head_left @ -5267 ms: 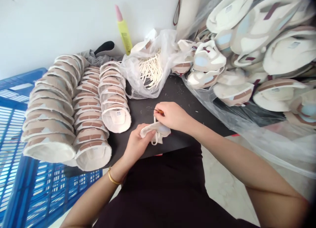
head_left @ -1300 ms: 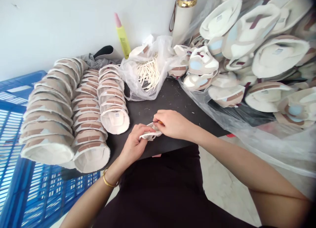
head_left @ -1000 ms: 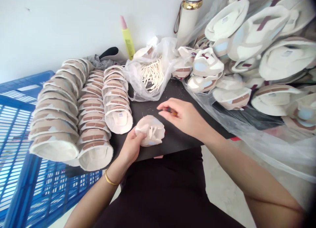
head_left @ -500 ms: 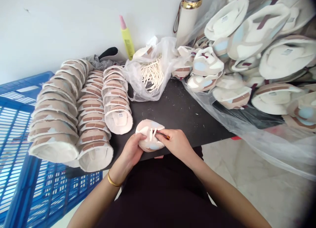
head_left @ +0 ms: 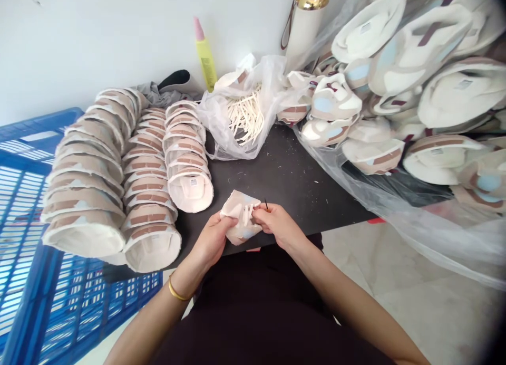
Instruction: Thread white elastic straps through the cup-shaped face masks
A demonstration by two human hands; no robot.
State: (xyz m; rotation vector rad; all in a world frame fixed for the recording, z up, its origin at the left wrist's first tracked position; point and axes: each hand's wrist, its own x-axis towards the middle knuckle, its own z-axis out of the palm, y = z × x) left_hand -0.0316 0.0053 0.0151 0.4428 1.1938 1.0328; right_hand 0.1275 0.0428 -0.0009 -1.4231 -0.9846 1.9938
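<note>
We can read nothing: past the left hand (head_left: pixel 213 238), the label (head_left: pixel 193 182) inside the front upper (head_left: pixel 190 200) and what seems print (head_left: pixel 207 67) on the yellow bottle (head_left: pixel 203 49) are too small, like the tags (head_left: pixel 366 28) in uppers (head_left: pixel 348 42) beyond the right hand (head_left: pixel 281 227).

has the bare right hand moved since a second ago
Yes. The bare right hand has moved toward the near edge of the black tabletop, away from the clear plastic bag of thin cream strips.

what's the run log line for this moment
left hand: holds shoe upper | right hand: at its white laces, with thin dark tool | beyond: plastic bag of pale strips
</note>
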